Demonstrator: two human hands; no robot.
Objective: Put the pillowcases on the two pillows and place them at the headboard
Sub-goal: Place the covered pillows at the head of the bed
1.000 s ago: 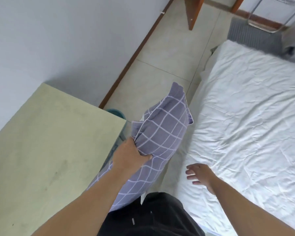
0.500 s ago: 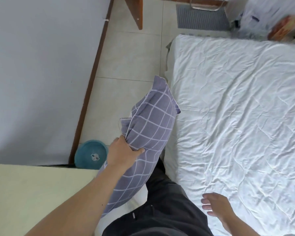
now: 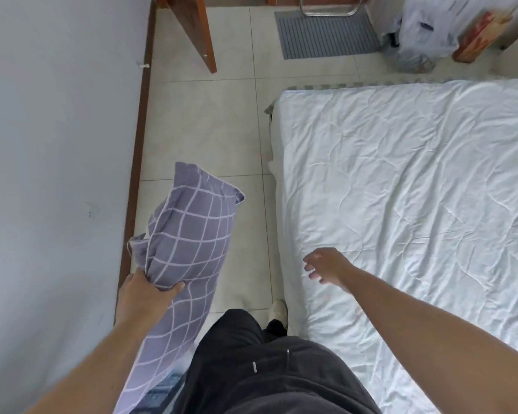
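Purple pillow in its white-checked fabric case (image 3: 189, 243) hangs in the air over the pale tiled floor (image 3: 210, 130), between the grey wall (image 3: 57, 144) and the edge of the bed, touching neither. It stands roughly on end, its far corner raised away from the person and its near end trailing down past the left forearm. The left hand (image 3: 145, 294) grips it partway along its length, on the wall side: the thumb lies across the checked fabric and the fingers curl round behind, bunching the cloth into a fold just above the knuckles.

The right hand (image 3: 326, 264) holds nothing. It hovers above the near edge of the bed, fingers spread and loosely bent, palm turned down toward the sheet; whether the fingertips touch the sheet cannot be told. The white, wrinkled bedsheet (image 3: 416, 204) covers the mattress across the right side of the view.

Below, the person's black trousers (image 3: 266, 369) fill the bottom centre, with one light shoe (image 3: 278, 312) on the floor just beside the bed. A brown wooden skirting board (image 3: 138, 162) runs along the foot of the wall. Farther off, a brown wooden panel (image 3: 195, 31) stands on the tiles, a grey ribbed mat (image 3: 326, 35) lies beyond the bed, and a pale plastic bag (image 3: 425, 34) sits near the top right corner.
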